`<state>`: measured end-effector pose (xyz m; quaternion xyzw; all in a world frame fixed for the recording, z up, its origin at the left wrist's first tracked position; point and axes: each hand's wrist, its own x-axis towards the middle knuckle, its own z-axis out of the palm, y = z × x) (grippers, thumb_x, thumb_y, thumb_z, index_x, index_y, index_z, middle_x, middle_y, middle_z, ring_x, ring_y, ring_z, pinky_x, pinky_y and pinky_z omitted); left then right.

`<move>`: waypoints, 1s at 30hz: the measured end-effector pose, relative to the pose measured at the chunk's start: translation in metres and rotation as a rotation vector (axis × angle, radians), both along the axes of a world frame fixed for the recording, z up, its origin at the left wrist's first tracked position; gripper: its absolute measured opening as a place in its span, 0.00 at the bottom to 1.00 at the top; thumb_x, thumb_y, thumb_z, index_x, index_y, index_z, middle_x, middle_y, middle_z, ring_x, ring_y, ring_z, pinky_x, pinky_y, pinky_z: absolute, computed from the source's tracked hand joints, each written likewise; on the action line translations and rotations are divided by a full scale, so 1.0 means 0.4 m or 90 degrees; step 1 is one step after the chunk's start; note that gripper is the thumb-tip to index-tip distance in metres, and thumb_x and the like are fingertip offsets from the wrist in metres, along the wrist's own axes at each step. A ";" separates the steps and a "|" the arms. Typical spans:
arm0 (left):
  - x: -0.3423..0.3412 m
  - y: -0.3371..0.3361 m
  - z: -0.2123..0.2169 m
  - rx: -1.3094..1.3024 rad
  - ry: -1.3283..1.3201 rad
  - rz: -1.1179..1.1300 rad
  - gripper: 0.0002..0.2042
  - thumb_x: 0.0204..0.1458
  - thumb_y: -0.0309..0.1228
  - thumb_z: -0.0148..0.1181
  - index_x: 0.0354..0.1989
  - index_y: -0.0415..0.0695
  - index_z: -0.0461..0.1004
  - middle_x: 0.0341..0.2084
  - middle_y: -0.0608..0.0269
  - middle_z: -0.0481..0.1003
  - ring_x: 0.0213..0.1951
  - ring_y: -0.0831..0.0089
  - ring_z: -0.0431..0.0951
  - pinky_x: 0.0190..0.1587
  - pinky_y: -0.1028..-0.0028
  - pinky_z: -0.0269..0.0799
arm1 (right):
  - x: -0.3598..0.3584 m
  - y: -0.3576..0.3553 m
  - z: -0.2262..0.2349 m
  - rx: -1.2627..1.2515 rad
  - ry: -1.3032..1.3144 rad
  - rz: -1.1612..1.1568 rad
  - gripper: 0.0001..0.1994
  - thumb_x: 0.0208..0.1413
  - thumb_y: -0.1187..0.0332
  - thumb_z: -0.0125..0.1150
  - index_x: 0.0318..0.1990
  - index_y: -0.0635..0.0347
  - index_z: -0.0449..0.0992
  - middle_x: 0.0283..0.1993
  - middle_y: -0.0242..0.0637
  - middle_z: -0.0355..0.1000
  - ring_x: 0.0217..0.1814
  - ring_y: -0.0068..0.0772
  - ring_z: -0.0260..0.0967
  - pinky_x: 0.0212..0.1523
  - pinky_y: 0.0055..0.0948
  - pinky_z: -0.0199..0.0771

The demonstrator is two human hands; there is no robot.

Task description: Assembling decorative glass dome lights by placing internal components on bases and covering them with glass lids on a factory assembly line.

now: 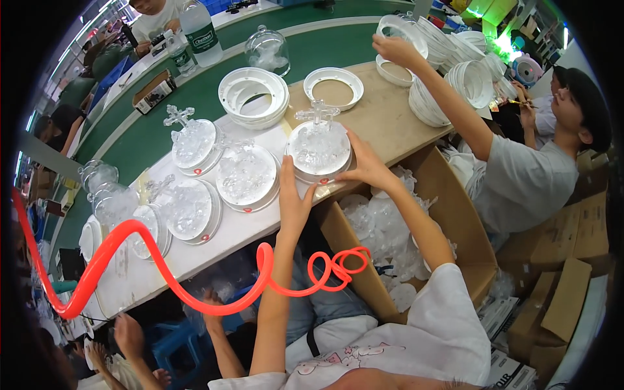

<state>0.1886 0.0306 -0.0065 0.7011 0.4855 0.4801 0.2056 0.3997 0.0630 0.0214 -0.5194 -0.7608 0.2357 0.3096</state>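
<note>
Busy table (383, 123) holds my clear dome (319, 151), straight ahead between both hands: left hand (294, 195) and right hand (365, 166) open, pressing its sides.

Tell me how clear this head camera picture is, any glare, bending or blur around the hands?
Head view: strong fisheye, the table edge bends and the corners go black; green glare upper right; both hands, left and right, and the clear cross-topped dome look sharp; the red coiled hose glows oversaturated.

Domes laid out around the cross-topped dome (319, 147) on the table (390, 117)
Left hand (294, 198) touches its near left rim, right hand (366, 164) its right; more domes (247, 175) lie left, an empty ring base (333, 86) behind, a cardboard box (455, 214) below right
</note>
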 end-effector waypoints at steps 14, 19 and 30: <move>-0.240 -0.187 0.029 0.107 -0.056 0.117 0.14 0.48 0.15 0.51 0.44 0.37 0.71 0.43 0.51 0.71 0.46 0.57 0.73 0.46 0.67 0.69 | -0.036 0.087 0.004 -0.060 0.013 0.063 0.62 0.25 0.52 0.75 0.67 0.55 0.36 0.68 0.51 0.45 0.70 0.49 0.43 0.65 0.50 0.39; -0.258 -0.242 0.008 0.097 -0.104 0.188 0.12 0.48 0.17 0.52 0.42 0.37 0.72 0.38 0.51 0.73 0.40 0.59 0.75 0.43 0.69 0.70 | -0.018 0.080 0.012 -0.023 0.049 0.089 0.61 0.27 0.57 0.75 0.66 0.67 0.36 0.68 0.53 0.42 0.71 0.45 0.41 0.67 0.33 0.42; -0.365 -0.533 -0.095 -0.074 -0.101 0.274 0.11 0.50 0.16 0.51 0.42 0.35 0.72 0.37 0.55 0.73 0.37 0.70 0.78 0.39 0.77 0.71 | -0.017 -0.125 0.007 0.082 0.014 -0.085 0.43 0.42 0.67 0.67 0.65 0.60 0.47 0.66 0.48 0.51 0.67 0.45 0.50 0.63 0.40 0.48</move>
